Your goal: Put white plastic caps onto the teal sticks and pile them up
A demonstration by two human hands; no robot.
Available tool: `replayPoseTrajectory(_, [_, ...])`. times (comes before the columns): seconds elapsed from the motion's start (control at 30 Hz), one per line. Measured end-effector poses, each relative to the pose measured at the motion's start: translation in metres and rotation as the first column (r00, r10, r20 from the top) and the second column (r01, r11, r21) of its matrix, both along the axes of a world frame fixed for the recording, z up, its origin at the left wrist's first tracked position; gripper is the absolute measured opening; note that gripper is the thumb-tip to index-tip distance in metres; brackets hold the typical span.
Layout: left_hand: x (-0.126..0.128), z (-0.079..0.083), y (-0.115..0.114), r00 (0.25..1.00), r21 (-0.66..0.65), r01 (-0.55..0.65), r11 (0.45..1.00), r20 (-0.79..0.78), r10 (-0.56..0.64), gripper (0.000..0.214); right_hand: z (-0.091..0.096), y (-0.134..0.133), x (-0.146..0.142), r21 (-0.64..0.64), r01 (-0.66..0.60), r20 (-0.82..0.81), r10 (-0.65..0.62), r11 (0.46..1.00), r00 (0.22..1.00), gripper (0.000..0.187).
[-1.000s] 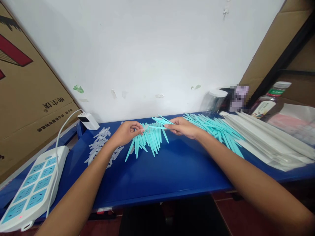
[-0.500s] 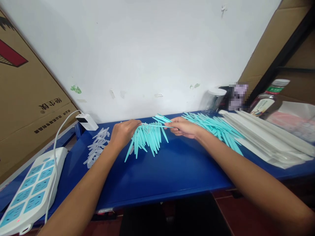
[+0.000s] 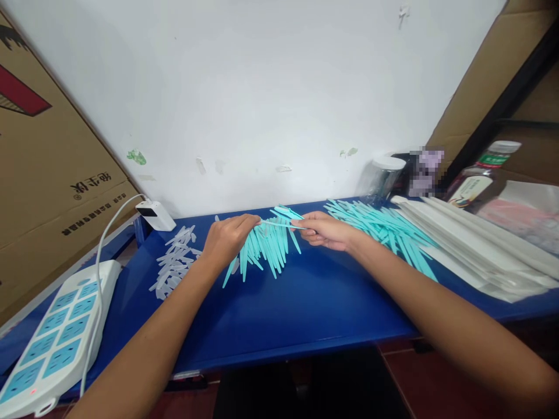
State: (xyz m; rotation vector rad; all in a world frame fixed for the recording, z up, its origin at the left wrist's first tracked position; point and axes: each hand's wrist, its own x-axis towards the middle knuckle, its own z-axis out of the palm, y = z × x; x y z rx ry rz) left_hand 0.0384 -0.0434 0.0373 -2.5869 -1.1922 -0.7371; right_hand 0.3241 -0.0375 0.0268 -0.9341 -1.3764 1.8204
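Note:
My left hand (image 3: 227,237) and my right hand (image 3: 324,229) are both pinched on the two ends of one thin teal plastic stick (image 3: 279,224), held level just above a fanned pile of teal sticks (image 3: 262,250) on the blue table (image 3: 288,308). The left fingers grip the stick's pale end, the right fingers its teal end. A heap of small clear caps (image 3: 174,262) lies left of my left hand. A second, larger pile of teal sticks (image 3: 384,230) stretches to the right behind my right wrist.
A white power strip (image 3: 56,337) with a cable and a white adapter (image 3: 155,215) sit at the left. Stacked clear bags (image 3: 476,250), a clear jar (image 3: 382,177) and a bottle (image 3: 476,183) are at the right. Cardboard boxes (image 3: 48,174) flank the table.
The stick's pale end has gone deeper between my left fingers, and both hands have shifted slightly toward the wall. The piles have not moved.

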Motion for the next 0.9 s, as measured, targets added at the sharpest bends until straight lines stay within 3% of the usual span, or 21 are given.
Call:
replayPoseTrajectory(0.27, [0.007, -0.013, -0.001, 0.997, -0.068, 0.050, 0.996, 0.064, -0.046, 0.035, 0.001, -0.009, -0.010, -0.004, -0.011, -0.024, 0.011, 1.000, 1.000, 0.044])
replayPoseTrajectory(0.37, [0.015, -0.013, -0.004, 0.979, -0.067, 0.091, 0.994, 0.190, -0.076, 0.029, 0.000, -0.007, -0.008, 0.036, -0.013, -0.005, 0.013, 0.999, 1.000, 0.043])
replayPoseTrajectory(0.47, [0.017, -0.008, -0.002, 0.893, -0.062, -0.051, 0.997, 0.443, 0.073, 0.025, 0.002, -0.004, -0.004, 0.102, 0.031, 0.014, -0.032, 0.994, 0.999, 0.044])
replayPoseTrajectory(0.53, [0.011, -0.003, 0.006, 0.759, -0.214, -0.084, 0.973, 0.619, 0.202, 0.029, 0.003, -0.001, -0.001, 0.129, 0.093, 0.037, -0.099, 0.987, 0.994, 0.043])
replayPoseTrajectory(0.57, [0.007, -0.001, 0.011, 0.672, -0.333, -0.016, 0.943, 0.695, 0.257, 0.035, 0.003, 0.000, 0.000, 0.137, 0.125, 0.049, -0.133, 0.983, 0.990, 0.041])
replayPoseTrajectory(0.63, [-0.001, 0.001, 0.021, 0.542, -0.562, 0.225, 0.796, 0.751, 0.378, 0.051, 0.003, 0.002, 0.002, 0.145, 0.170, 0.070, -0.181, 0.975, 0.981, 0.036])
replayPoseTrajectory(0.73, [-0.006, -0.001, 0.029, 0.433, -0.645, 0.476, 0.598, 0.764, 0.479, 0.063, 0.001, 0.004, 0.003, 0.149, 0.189, 0.086, -0.203, 0.971, 0.975, 0.033])
replayPoseTrajectory(0.9, [0.000, -0.005, 0.022, 0.397, -0.607, 0.631, 0.484, 0.788, 0.470, 0.048, -0.002, 0.005, 0.003, 0.157, 0.167, 0.076, -0.180, 0.973, 0.981, 0.038])
